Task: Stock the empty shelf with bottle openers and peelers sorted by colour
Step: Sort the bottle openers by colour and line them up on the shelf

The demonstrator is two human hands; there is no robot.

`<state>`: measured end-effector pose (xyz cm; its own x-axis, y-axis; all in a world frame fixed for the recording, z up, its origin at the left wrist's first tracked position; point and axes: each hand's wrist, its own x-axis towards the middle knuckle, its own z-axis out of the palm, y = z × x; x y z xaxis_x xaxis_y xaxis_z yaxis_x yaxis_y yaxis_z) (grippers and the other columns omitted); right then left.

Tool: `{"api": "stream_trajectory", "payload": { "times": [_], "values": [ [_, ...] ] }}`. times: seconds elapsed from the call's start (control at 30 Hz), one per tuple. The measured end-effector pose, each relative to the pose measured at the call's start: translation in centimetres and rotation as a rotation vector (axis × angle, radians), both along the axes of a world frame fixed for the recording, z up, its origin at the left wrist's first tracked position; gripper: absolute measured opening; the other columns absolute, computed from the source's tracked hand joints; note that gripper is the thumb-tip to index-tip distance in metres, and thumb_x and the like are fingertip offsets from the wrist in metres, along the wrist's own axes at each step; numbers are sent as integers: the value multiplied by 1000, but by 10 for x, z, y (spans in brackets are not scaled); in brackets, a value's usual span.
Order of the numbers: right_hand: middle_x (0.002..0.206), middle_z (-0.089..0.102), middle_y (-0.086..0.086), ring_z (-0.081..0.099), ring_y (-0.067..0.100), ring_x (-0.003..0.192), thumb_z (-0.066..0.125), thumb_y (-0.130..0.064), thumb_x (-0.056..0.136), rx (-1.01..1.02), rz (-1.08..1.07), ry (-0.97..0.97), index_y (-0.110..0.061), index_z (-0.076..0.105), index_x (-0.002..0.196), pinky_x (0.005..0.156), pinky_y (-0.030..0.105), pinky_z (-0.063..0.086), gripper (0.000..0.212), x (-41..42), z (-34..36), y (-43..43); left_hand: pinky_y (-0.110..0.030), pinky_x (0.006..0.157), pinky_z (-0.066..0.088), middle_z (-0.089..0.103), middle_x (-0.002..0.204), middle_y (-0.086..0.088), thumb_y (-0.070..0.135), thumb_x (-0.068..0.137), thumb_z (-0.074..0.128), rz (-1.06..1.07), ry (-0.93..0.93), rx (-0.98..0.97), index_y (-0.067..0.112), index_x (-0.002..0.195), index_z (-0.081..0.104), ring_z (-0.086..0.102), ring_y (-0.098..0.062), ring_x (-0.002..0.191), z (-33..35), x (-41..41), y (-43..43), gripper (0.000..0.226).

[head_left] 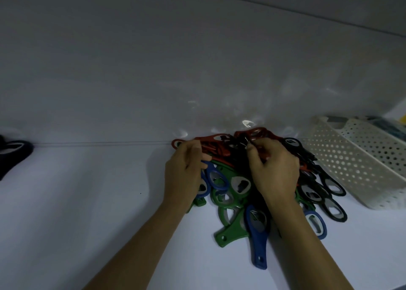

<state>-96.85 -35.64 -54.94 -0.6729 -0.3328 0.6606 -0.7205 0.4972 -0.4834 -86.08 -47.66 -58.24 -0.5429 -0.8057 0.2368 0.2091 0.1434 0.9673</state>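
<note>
Gripping piled openers, left hand, right hand, one basket

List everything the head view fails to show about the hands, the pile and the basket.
Head view: what left hand and right hand grip; their backs cover the fingers.
Openers under both hands in the pile: covered.
White basket contents: wall hides them, right edge cuts it.
Dark object at left edge: cut off, dim.

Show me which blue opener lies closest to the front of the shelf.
The blue opener at the pile's near edge, beside the green one, with its handle pointing toward the viewer; the others lie farther back.
</note>
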Motion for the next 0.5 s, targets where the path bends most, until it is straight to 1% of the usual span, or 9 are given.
{"api": "stream_trajectory", "payload": {
  "times": [0.07, 0.13, 0.17, 0.2, 0.27, 0.33, 0.4, 0.47, 0.5],
  "values": [
    [93, 71, 5, 65, 26, 83, 65, -16, 88, -20, 69, 141, -12, 73, 99, 75, 37, 52, 15, 2, 3, 2, -13, 57, 49, 72, 78, 4, 46, 94, 36, -30, 10, 47, 25, 91, 62, 63, -5, 63, 3, 0, 2, 34],
    [95, 71, 6, 66, 24, 84, 68, -8, 85, 70, 267, 319, -10, 73, 100, 74, 34, 53, 17, 11, 3, -3, -11, 57, 48, 73, 76, 6, 68, 80, 28, -66, -22, 74, 24, 92, 66, 65, -6, 64, 6, 1, 1, 60],
    [95, 72, 5, 66, 22, 84, 68, -7, 84, 150, 399, 371, -11, 74, 99, 74, 35, 54, 17, 19, 1, -9, -12, 56, 48, 72, 72, 6, 73, 76, 27, -70, -50, 86, 22, 87, 68, 65, -7, 63, 7, 1, 0, 66],
    [93, 72, 3, 66, 20, 83, 68, -9, 83, 236, 522, 387, -13, 75, 96, 75, 35, 53, 16, 28, -2, -16, -15, 54, 48, 70, 67, 6, 73, 77, 30, -60, -70, 109, 20, 79, 67, 64, -10, 60, 7, 1, -2, 65],
    [88, 72, 0, 65, 17, 79, 67, -16, 81, 327, 653, 338, -14, 75, 91, 77, 35, 50, 12, 39, -5, -26, -23, 55, 47, 63, 61, 3, 54, 92, 40, -10, -68, 172, 15, 73, 63, 59, -11, 57, 6, 1, -7, 49],
    [89, 72, -1, 65, 17, 82, 64, -22, 83, 292, 598, 250, -15, 74, 93, 82, 37, 47, 15, 39, -5, -29, -22, 52, 48, 62, 60, 4, 35, 100, 39, 62, -34, 213, 15, 76, 61, 58, -7, 53, 6, 1, -10, 38],
    [97, 70, 0, 63, 19, 92, 56, -27, 88, 250, 384, 188, -16, 70, 102, 88, 39, 45, 23, 30, -4, -24, -20, 48, 51, 68, 62, 7, 32, 101, 37, 80, 22, 228, 20, 81, 62, 60, -5, 51, 7, 2, -10, 34],
    [119, 64, 4, 57, 24, 111, 51, -34, 93, 346, 134, 118, -15, 60, 123, 98, 39, 37, 36, 18, -5, -19, -19, 44, 49, 71, 66, 8, 31, 101, 36, 76, 49, 212, 18, 86, 62, 58, -6, 47, 7, 1, -7, 32],
    [129, 59, 5, 51, 25, 120, 48, -36, 95, 427, 61, 57, -16, 51, 133, 101, 39, 33, 44, 12, -6, -16, -18, 43, 47, 71, 67, 7, 31, 101, 36, 79, 51, 193, 16, 87, 61, 56, -5, 46, 7, 0, -6, 33]
  ]
}}
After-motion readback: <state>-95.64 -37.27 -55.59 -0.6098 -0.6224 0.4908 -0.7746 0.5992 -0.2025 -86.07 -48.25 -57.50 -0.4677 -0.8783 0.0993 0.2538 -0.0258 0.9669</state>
